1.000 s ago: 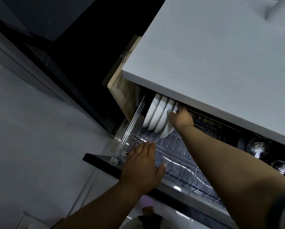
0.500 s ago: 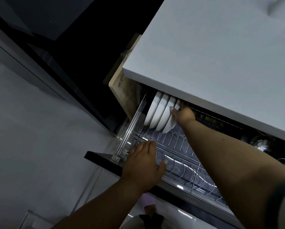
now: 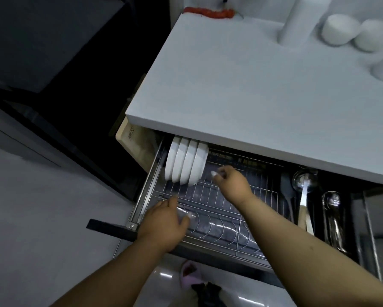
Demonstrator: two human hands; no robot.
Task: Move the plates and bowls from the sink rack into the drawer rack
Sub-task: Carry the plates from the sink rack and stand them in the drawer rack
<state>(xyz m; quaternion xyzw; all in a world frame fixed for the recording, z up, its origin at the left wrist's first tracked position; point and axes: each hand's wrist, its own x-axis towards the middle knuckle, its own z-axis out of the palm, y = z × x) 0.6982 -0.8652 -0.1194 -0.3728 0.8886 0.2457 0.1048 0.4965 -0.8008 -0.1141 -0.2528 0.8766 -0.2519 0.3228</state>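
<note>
Drawer rack (image 3: 219, 196), wire type, sits in the pulled-out drawer below the white countertop (image 3: 252, 96).

Plates/bowls: four white dishes (image 3: 187, 163) stand on edge, side by side, in the far-left slots of the rack, partly under the countertop lip. Plate vs. bowl: cannot tell at this angle.

Right hand (image 3: 232, 182): arm extended fwd over the rack, forearm crossing the front wire section. Hand is just right of the dishes, apart from them, holding nothing. Fingers loosely curled, tips blurred; palm faces down/left.

Left hand (image 3: 164, 220): at the front-left corner of the rack, palm down, fingers spread slightly and pointing fwd, thumb out to the right. Lies over the front wires next to the drawer's left rail (image 3: 146, 191); firm contact vs. hover cannot be told. Holds nothing.

Right compartment of drawer: black spatula (image 3: 287, 191), ladle (image 3: 304, 187), other metal utensils (image 3: 333, 218).

Countertop rear right: white cylinder (image 3: 301, 18), white cups (image 3: 356, 34). A wooden board (image 3: 135, 142) stands on edge left of the drawer. Floor below: a slipper (image 3: 189, 273).
</note>
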